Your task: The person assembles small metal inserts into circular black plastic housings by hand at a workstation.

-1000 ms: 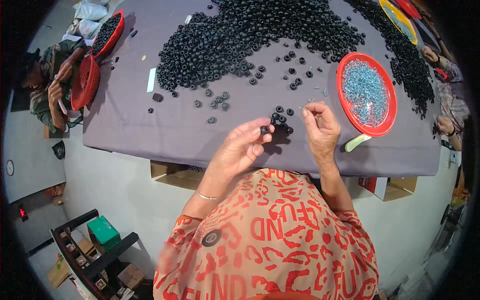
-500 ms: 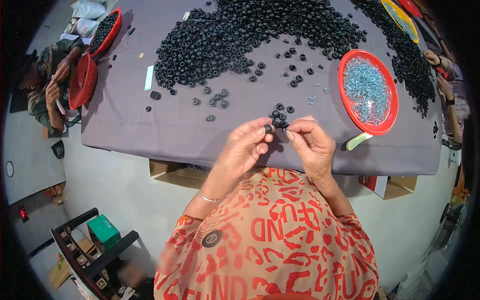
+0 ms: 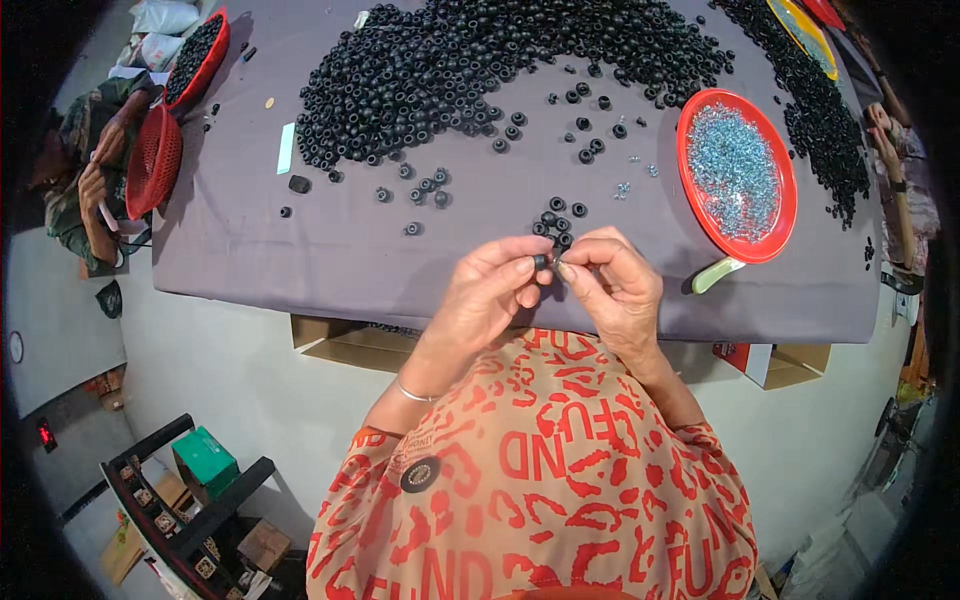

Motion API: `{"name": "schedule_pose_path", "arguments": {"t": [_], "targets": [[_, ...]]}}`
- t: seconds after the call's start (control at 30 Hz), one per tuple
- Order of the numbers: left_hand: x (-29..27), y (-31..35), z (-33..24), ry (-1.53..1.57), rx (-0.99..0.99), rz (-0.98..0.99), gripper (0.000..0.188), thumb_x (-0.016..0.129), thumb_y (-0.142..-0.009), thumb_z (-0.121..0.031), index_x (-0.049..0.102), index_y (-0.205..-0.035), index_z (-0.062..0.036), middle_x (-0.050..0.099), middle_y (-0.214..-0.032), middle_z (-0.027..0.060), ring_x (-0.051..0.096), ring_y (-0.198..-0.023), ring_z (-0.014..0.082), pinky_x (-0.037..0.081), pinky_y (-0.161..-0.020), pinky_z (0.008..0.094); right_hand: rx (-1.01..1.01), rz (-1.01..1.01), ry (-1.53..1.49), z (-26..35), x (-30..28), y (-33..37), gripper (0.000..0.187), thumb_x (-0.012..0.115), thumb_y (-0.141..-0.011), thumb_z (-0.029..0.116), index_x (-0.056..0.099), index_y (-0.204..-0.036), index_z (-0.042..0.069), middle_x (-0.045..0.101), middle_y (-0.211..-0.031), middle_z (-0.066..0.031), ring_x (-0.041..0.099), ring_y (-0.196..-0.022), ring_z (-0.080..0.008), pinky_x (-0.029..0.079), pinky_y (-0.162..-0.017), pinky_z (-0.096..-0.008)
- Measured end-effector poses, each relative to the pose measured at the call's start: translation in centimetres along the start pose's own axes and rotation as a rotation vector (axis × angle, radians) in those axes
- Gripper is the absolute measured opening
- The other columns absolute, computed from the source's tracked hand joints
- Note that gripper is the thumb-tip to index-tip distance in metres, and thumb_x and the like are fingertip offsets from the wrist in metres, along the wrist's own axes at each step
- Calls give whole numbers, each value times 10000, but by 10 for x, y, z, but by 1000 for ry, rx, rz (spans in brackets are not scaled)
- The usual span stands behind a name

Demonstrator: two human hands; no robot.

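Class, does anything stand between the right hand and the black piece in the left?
Only the tiny shiny piece that the right hand pinches; nothing else visible blocks the black piece in the left hand.

Cannot make out the tiny silvery piece (image 3: 557, 263) in the bare right hand (image 3: 617, 298), nor see whole the round black piece (image 3: 541, 262) partly covered by the bare left hand (image 3: 483, 290), the heap of black ring-shaped pieces (image 3: 450, 75) cut off at twelve o'clock, or the brown cardboard box (image 3: 345, 352) half-hidden by the grey tablecloth (image 3: 300, 245) at eight.
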State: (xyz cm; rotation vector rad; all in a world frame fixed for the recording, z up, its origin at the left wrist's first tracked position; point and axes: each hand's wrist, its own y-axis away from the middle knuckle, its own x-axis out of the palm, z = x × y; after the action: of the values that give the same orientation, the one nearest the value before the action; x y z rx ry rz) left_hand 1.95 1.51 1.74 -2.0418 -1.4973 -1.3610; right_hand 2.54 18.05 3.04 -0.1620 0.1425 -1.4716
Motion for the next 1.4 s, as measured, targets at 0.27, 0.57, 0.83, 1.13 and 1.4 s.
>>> {"name": "schedule_pose_path", "arguments": {"t": [0.27,0.57,0.83,1.13,1.4], "targets": [[-4,0,1,-105,39,-43,209,524,-876,-46,562,-1072,13,609,-927,91,575,-802,114,473,-599,182,60,-2,-34,-3,1,1,111,577,-789,-91,565,-882,-32,518,-868,-50,490,-769,-93,402,-662,-208],[-9,0,2,63,-28,8,216,537,-873,-44,542,-1069,44,590,-971,114,567,-823,126,479,-609,198,59,-19,-27,-6,2,3,111,573,-787,-97,565,-878,-34,515,-870,-53,490,-764,-93,402,-661,-206],[-10,-1,1,-91,-14,0,255,568,-855,-57,527,-1092,27,604,-909,92,575,-743,120,469,-600,190,27,16,34,-2,4,-2,109,583,-773,-98,571,-859,-32,528,-859,-65,503,-728,-98,407,-636,-209],[-13,-4,-20,-359,-66,2,320,607,-806,3,498,-1107,16,614,-883,81,587,-735,112,484,-599,201,172,206,-57,-5,-4,-7,112,609,-749,-82,576,-833,-17,538,-811,-42,510,-684,-95,409,-612,-218],[-20,4,-6,-164,-177,93,315,657,-778,-36,517,-1055,19,620,-902,115,589,-653,95,489,-523,176,302,409,-68,-3,-11,-8,138,671,-719,-16,610,-840,5,547,-794,-25,487,-686,-76,376,-594,-212]]}}
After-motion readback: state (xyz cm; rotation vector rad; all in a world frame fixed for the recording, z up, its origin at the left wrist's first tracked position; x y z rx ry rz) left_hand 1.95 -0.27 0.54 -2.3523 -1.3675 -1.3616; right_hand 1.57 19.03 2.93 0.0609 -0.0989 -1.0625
